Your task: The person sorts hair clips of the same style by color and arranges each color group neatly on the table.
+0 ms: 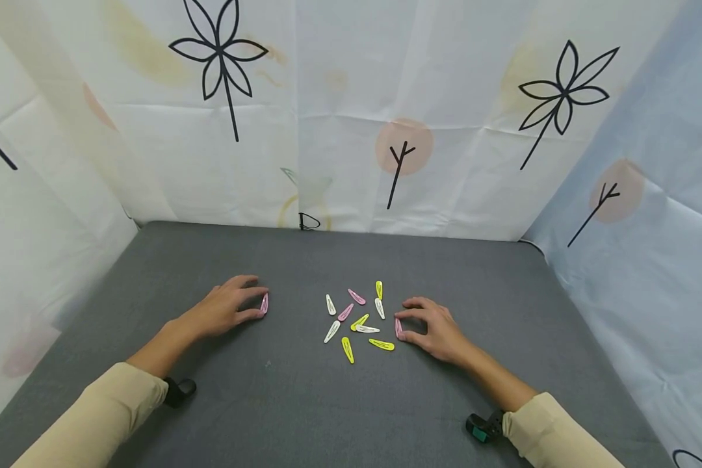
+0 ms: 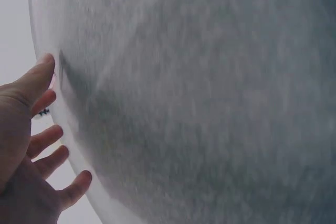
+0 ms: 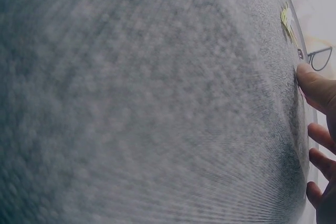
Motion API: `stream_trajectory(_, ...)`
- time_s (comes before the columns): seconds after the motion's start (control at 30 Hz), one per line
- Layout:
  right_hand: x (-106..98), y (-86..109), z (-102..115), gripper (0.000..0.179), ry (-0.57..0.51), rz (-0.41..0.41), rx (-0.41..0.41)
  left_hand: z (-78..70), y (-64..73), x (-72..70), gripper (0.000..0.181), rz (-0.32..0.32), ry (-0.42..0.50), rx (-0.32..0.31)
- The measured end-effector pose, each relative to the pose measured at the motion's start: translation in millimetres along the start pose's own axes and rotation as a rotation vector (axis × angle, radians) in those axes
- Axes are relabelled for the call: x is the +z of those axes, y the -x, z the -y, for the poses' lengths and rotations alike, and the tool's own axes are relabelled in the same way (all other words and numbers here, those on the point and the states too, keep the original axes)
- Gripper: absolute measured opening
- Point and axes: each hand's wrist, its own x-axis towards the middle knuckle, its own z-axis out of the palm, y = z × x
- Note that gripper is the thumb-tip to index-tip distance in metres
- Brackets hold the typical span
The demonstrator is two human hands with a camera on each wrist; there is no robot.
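In the head view, my left hand (image 1: 225, 308) pinches a pink snap hair clip (image 1: 264, 303) between thumb and fingertip, close over the grey table. My right hand (image 1: 435, 330) likewise pinches another pink hair clip (image 1: 398, 327), at the right edge of a loose group of clips. Between the hands lie several yellow clips, such as one (image 1: 348, 350) at the front, several white clips, such as one (image 1: 331, 331) at the left, and two pink ones (image 1: 357, 297) (image 1: 346, 312). One white clip (image 1: 367, 329) overlaps a yellow clip (image 1: 359, 321). Both wrist views mostly hide the held clips.
The grey cloth-covered table (image 1: 304, 403) extends around the clips. White fabric with plant drawings (image 1: 339, 130) hangs behind it and along both sides. A dark band with a small device (image 1: 484, 427) sits at the right wrist, and a black one (image 1: 179, 392) at the left.
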Motion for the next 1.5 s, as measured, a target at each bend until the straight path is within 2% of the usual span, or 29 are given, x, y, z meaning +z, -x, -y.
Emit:
stream_trajectory(0.17,-1,0.7,-1,0.038,-0.001,-0.007,-0.006,7.3,3.3,-4.1,0.05,0.028,-0.004,-0.016)
stream_trajectory(0.63,-3,-0.3,0,0.038,0.007,-0.01,-0.014,12.0,5.2,-7.7,0.052,0.033,0.004,-0.007)
stream_trajectory(0.77,-4,-0.2,0,0.039,0.008,-0.009,-0.012,9.1,4.0,-7.8,0.054,0.035,0.018,-0.015)
stream_trajectory(0.83,-4,0.0,-1,0.039,0.007,-0.009,-0.012,1.6,1.6,-9.3,0.055,0.024,0.024,-0.011)
stream_trajectory(1.0,-3,1.6,-3,0.038,0.006,-0.015,-0.012,-19.5,-16.9,-2.8,0.054,-0.013,0.037,0.03)
stream_trajectory(1.3,-1,2.7,-3,0.038,0.001,-0.022,-0.012,-64.8,-64.6,19.2,0.048,0.034,0.046,0.109)
stream_trajectory(1.5,-1,2.6,-4,0.038,-0.003,-0.025,-0.026,-83.5,-85.0,29.3,0.044,0.044,0.045,0.158)
